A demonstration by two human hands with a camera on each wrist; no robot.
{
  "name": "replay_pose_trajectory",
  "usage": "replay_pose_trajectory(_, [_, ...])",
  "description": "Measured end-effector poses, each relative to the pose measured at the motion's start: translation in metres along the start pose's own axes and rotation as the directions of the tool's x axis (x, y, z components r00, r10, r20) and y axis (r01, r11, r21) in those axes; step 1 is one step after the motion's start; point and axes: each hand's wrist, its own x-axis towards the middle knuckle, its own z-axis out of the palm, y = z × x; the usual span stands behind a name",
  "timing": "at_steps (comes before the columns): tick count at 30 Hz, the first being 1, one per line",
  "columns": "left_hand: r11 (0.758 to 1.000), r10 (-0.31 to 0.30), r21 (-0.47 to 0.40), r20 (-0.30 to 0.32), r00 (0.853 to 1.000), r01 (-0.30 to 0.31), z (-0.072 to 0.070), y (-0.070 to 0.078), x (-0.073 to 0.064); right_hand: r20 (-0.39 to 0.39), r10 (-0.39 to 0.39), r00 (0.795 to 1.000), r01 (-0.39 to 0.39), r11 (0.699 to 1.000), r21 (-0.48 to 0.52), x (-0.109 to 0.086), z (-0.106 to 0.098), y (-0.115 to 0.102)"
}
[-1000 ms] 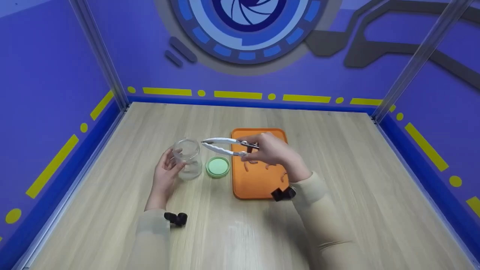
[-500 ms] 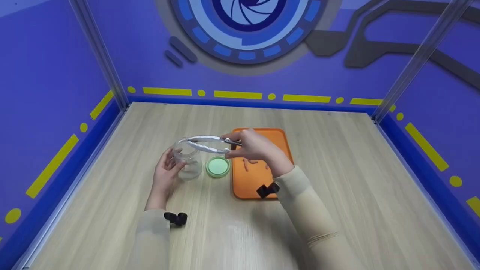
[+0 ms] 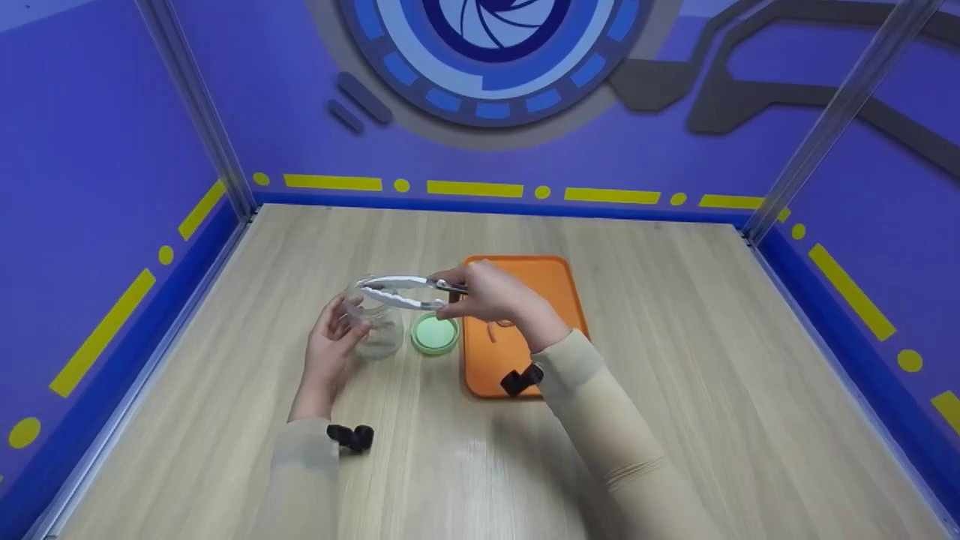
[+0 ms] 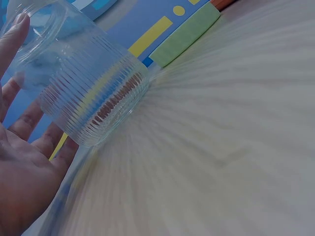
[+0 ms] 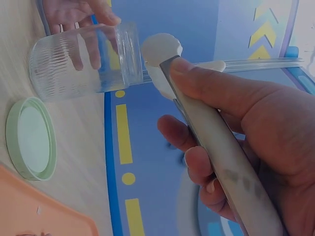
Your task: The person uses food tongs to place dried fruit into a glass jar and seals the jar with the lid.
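Observation:
My left hand (image 3: 328, 356) holds a clear glass jar (image 3: 384, 341) upright on the table, thumb on the near side and fingers behind. In the left wrist view, a reddish-brown streak shows through the ribbed glass near the jar's base. My right hand (image 3: 491, 295) grips metal tongs (image 5: 216, 142) with white tips, thumb on one arm and fingers curled beneath. In the head view the tong tips are over the jar's mouth; whether they pinch anything is too small to tell. A green lid (image 3: 434, 333) lies between jar and tray.
An orange tray (image 3: 484, 371) sits right of the lid, partly covered by my right arm. Thin reddish-brown, worm-like pieces (image 3: 492, 332) lie on it. Blue patterned walls (image 3: 480, 157) stand behind and beside the wooden table (image 3: 420, 465).
My right hand has carried the tongs leftward from beside the jar until their tips are over its mouth. The left hand and jar have stayed in place.

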Motion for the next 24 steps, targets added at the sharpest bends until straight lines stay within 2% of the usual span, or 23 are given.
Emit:
replay_pose_trajectory(9, [1.0,0.006,-0.025,0.005,1.0,-0.006,0.0002,0.0001,0.0001,0.001,-0.016,1.0,0.016,1.0,0.018,0.001,0.0005,0.0022])
replay_pose_trajectory(16, [1.0,0.009,-0.009,0.002,1.0,-0.009,0.0,-0.0006,-0.0001,-0.008,-0.036,0.999,0.036,0.999,-0.003,0.0014,0.0017,0.0041])
replay_pose_trajectory(24, [1.0,-0.004,0.018,-0.005,1.0,0.004,0.0006,0.0001,-0.0007,-0.003,-0.025,1.0,0.025,0.999,0.023,0.0005,0.0027,0.0051])
